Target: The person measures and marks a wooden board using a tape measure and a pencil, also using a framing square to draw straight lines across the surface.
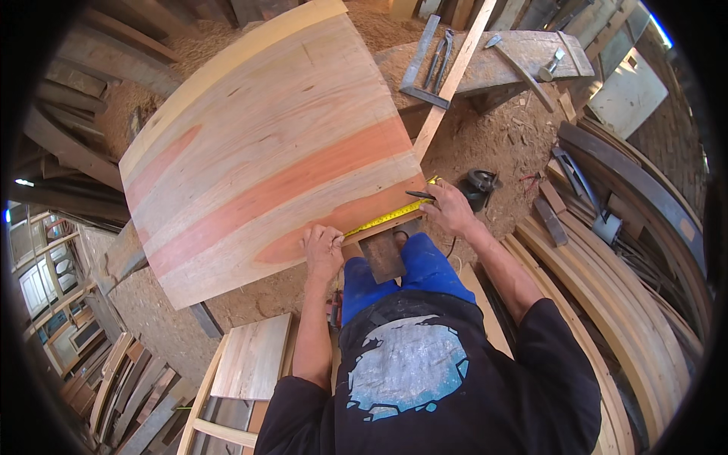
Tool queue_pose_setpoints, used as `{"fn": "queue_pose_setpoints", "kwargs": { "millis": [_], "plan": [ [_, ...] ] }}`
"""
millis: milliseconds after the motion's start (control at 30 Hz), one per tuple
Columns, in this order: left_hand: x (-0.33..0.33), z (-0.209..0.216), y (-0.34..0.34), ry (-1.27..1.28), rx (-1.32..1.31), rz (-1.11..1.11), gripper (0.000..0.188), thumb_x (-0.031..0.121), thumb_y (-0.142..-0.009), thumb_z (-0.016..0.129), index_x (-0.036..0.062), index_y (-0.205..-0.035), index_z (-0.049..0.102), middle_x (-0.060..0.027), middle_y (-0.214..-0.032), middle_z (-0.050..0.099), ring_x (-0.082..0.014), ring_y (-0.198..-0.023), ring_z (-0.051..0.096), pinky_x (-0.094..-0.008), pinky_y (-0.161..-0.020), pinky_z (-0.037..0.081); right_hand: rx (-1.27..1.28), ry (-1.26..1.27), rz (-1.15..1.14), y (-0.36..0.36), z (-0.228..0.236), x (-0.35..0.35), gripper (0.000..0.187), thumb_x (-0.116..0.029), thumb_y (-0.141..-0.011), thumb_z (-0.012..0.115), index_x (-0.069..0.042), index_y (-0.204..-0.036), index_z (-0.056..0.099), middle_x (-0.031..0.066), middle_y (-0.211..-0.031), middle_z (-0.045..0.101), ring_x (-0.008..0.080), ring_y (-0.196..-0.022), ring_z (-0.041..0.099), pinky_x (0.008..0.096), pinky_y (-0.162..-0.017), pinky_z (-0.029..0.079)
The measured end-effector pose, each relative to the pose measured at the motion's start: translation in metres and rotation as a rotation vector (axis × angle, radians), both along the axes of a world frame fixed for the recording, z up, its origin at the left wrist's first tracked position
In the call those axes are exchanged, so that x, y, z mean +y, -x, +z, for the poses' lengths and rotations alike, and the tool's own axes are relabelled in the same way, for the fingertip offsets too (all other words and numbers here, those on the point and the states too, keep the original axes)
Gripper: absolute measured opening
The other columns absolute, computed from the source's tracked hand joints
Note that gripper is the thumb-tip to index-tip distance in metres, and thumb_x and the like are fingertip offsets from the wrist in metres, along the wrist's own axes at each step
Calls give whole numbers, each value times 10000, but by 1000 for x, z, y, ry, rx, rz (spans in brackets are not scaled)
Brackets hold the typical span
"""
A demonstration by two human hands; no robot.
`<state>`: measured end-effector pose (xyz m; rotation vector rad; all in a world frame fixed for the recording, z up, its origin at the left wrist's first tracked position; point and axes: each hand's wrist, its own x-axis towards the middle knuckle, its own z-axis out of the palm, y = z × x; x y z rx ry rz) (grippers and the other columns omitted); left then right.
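A wide sheet of plywood (pixel 265 144) with reddish streaks lies in front of me. Along its near right edge stretches a yellow tape measure (pixel 387 218). My left hand (pixel 324 249) is closed, pinching the tape's left end against the board. At the other end, my right hand (pixel 449 209) grips a dark pencil or pen (pixel 419 195) that points left over the tape. Its fingers also rest by the tape's right part; the tape's case is not clearly visible. Under the sheet's edge, a brown wooden block (pixel 382 256) shows between my knees.
Beyond the sheet, a plank bench (pixel 523 57) bears a metal square (pixel 415 72), pliers (pixel 440 57) and a hammer (pixel 523 72). A dark power tool (pixel 481 186) sits on the sawdust-covered ground. Long timbers (pixel 607 303) are stacked at right; a wooden frame (pixel 224 432) lies lower left.
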<state>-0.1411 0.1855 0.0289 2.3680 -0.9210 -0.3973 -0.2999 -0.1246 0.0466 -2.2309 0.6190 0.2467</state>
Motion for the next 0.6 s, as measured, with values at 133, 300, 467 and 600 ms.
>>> {"fn": "queue_pose_setpoints", "kwargs": {
  "millis": [133,300,467,600],
  "plan": [
    [2,-4,2,8,3,26,72,135,-865,735,182,-889,686,-16,-907,579,-282,-988,535,-457,-858,371,42,-55,-3,-5,7,-3,277,-185,-878,746,-56,-1105,655,176,-1009,629,393,-1004,639,489,-856,502],
    [3,-6,4,33,0,30,78,137,-864,740,187,-888,687,-6,-900,580,-275,-978,534,-454,-855,370,80,-79,3,-9,12,-4,262,-187,-873,731,-59,-1086,649,185,-1021,630,403,-1051,637,486,-885,505],
    [3,-6,5,46,-5,24,82,134,-861,741,189,-888,686,-5,-894,579,-275,-966,533,-453,-854,369,121,-76,12,-11,11,-4,276,-186,-870,729,-60,-1099,640,196,-1048,627,414,-1069,634,499,-897,507],
    [3,-8,4,61,-21,15,97,127,-852,741,190,-894,681,-6,-894,574,-278,-966,531,-453,-854,367,168,-28,39,-15,16,-3,273,-176,-874,724,-67,-1106,630,209,-1078,620,426,-1082,629,509,-907,509]
  ]
}}
